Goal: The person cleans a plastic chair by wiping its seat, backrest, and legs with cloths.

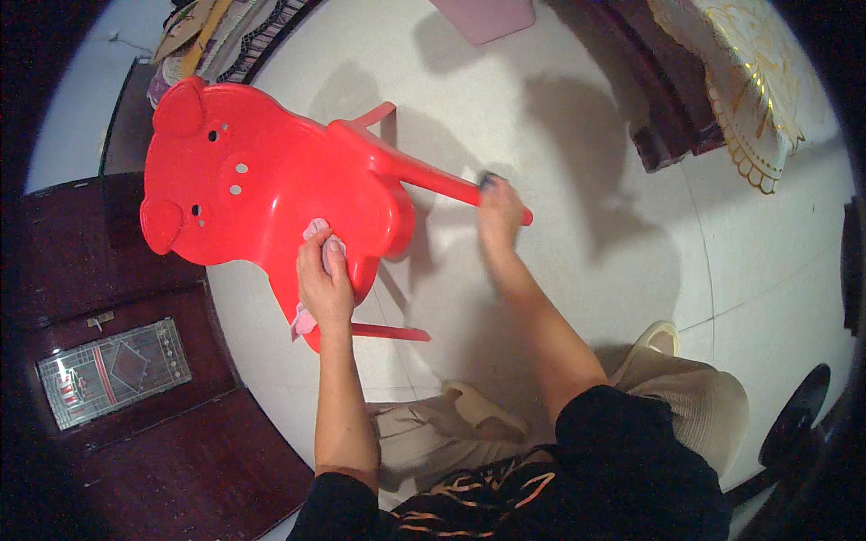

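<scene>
A red plastic child's chair (304, 162) with an animal-shaped backrest is tipped over in front of me, its back towards the left and its legs towards the right. My left hand (326, 277) presses a pink cloth (304, 321) against the seat near its lower edge; parts of the cloth stick out above and below the fingers. My right hand (499, 206) is closed around one chair leg close to its end, with something dark at the fingers that I cannot identify. The leg's tip shows just past the hand.
Dark wooden doors (250, 433) with a patterned glass panel (115, 372) stand at the left. A pink plastic object (490, 20) is at the top. Dark furniture (666, 128) under a gold-trimmed cloth (758, 101) stands upper right. A black round object (795, 412) is lower right.
</scene>
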The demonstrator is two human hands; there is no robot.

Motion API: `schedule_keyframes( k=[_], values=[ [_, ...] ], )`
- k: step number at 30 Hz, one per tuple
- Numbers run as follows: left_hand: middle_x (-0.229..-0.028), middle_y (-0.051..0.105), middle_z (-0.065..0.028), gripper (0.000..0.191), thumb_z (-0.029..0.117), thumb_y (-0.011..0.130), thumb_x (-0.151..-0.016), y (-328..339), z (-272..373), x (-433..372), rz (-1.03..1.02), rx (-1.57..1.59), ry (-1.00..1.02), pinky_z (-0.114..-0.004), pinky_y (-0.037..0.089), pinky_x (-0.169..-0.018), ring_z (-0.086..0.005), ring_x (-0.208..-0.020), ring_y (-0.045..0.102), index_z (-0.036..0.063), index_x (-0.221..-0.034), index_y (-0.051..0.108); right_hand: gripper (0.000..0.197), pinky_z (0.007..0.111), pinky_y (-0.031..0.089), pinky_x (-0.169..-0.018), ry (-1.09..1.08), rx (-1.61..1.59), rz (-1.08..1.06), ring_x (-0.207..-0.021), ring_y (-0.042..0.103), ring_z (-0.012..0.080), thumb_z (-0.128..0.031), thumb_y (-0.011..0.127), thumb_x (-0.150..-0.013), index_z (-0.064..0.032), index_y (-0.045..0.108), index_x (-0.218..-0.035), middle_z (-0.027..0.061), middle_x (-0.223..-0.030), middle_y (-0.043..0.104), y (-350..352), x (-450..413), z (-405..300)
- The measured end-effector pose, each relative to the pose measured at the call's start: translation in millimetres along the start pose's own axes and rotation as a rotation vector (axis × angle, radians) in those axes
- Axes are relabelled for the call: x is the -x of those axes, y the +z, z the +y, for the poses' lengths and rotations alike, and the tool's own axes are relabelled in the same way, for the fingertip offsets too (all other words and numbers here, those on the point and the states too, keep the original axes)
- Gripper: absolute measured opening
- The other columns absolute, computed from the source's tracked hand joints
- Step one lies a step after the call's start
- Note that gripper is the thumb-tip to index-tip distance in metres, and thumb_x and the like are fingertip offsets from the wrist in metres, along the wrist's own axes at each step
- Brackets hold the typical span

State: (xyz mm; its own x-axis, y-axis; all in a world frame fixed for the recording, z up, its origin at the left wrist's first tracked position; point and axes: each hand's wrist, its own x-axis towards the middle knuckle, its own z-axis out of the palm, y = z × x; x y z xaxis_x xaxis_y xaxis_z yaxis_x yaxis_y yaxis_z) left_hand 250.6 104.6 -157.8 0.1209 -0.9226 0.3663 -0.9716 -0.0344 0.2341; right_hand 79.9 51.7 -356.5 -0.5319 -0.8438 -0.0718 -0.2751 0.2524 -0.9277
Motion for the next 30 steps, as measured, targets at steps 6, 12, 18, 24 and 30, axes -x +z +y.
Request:
schedule_keyframes(
  k=[6,12,18,24,30],
  values=[
    [-0.103,0.064,-0.0124,0.023,0.02,0.053,-0.092,-3,-3,0,-0.008,-0.009,-0.021,-0.037,0.046,-0.089,-0.0295,-0.101,0.059,0.0042,-0.106,0.062,0.029,0.044,0.042,-0.092,-0.218,-0.324,-0.249,-0.106,0.055,0.0359,-0.018,0.049,-0.091,-0.0056,0.057,-0.115,0.0171,-0.112,0.06,-1,-6,-110],
    [-0.103,0.064,-0.0115,0.022,0.019,0.053,-0.091,0,-6,0,0.011,0.067,-0.014,-0.038,0.045,-0.089,-0.0295,-0.101,0.059,0.0047,-0.105,0.062,0.029,0.044,0.042,-0.094,-0.213,-0.155,-0.068,-0.109,0.055,0.0352,-0.011,0.053,-0.088,-0.0033,0.058,-0.115,0.0169,-0.115,0.06,-9,13,-10],
    [-0.103,0.063,-0.0114,0.022,0.018,0.053,-0.09,1,-3,-1,-0.019,0.014,-0.044,-0.039,0.045,-0.089,-0.0305,-0.102,0.058,0.0043,-0.104,0.062,0.03,0.044,0.045,-0.091,0.296,0.022,-0.173,-0.104,0.058,0.0363,-0.017,0.048,-0.091,-0.0014,0.06,-0.113,0.0193,-0.109,0.063,-18,-4,37],
    [-0.103,0.063,-0.0118,0.022,0.018,0.053,-0.09,-4,-6,-1,0.012,0.025,0.0,-0.038,0.045,-0.088,-0.0301,-0.101,0.058,0.004,-0.104,0.062,0.03,0.043,0.046,-0.088,-0.279,-0.505,-0.445,-0.103,0.059,0.0366,-0.02,0.048,-0.092,-0.0065,0.059,-0.116,0.0185,-0.111,0.063,-9,-24,-120],
    [-0.102,0.064,-0.0118,0.019,0.015,0.054,-0.088,3,-3,0,0.04,0.027,0.051,-0.038,0.046,-0.087,-0.0302,-0.099,0.059,0.004,-0.102,0.062,0.036,0.045,0.045,-0.088,-0.095,-0.364,-0.732,-0.101,0.059,0.0379,-0.031,0.041,-0.094,-0.0061,0.059,-0.113,0.0202,-0.106,0.064,-9,-58,-115]
  ],
)
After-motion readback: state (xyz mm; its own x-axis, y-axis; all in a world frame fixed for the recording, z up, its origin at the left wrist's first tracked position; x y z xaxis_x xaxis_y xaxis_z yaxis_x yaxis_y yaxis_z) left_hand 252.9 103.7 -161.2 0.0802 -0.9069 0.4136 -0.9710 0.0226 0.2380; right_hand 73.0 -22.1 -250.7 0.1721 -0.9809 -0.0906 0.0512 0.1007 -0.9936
